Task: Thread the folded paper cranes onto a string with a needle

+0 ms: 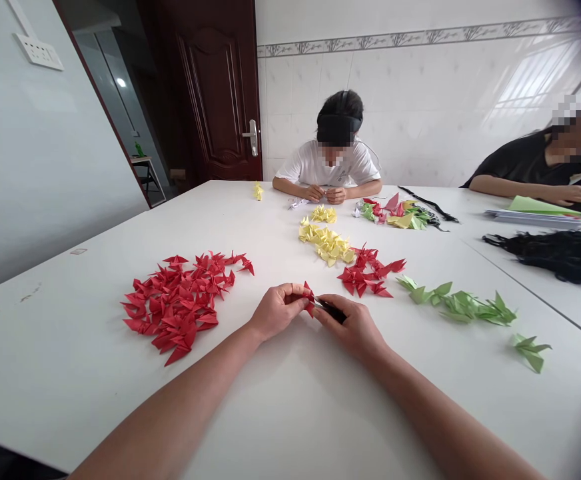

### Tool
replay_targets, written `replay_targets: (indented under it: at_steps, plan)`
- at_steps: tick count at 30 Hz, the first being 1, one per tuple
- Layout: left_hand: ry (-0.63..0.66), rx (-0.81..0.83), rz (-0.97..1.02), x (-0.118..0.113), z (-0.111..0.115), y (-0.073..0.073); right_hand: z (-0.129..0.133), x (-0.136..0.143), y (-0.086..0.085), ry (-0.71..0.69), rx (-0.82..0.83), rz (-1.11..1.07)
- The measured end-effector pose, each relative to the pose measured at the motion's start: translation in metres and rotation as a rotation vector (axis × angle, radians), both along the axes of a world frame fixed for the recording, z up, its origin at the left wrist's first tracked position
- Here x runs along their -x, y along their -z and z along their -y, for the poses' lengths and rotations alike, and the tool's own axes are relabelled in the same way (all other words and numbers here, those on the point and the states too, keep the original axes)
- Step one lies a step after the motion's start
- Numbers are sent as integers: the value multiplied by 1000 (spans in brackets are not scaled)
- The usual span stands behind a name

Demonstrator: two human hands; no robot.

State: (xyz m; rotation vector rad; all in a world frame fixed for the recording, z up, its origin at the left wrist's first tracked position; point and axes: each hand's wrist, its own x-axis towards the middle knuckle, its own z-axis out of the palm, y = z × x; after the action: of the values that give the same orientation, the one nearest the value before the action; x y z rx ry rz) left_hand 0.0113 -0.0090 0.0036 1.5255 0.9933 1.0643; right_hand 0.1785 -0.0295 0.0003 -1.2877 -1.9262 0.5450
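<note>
Between my hands, above the white table, is a small red folded paper piece. My left hand pinches it from the left side. My right hand is closed around a black tool, whose thin tip reaches the red paper. Which tool it is cannot be made out fully. A large pile of red paper cranes lies to the left of my left hand. Smaller groups of red cranes and yellow cranes lie just beyond my right hand.
Green cranes lie at the right. Across the table sits a person in white; another person in black is at the right. Black cords, a paper stack and mixed cranes lie farther back.
</note>
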Motion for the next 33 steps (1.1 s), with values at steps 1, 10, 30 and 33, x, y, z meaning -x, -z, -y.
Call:
replay_targets:
  at_steps: [1, 10, 30, 33]
  plan:
    - [31, -1, 5, -1, 1, 0, 0, 0, 0, 25, -14, -23]
    - [122, -28, -67, -5, 6, -1, -1, 0, 3, 37, -73, -59]
    - [23, 10, -191, -3, 11, -7, -32, -64, 1, 793, -106, -203]
    - [33, 14, -196, -3, 11, -8, -34, -68, 3, 800, -74, -191]
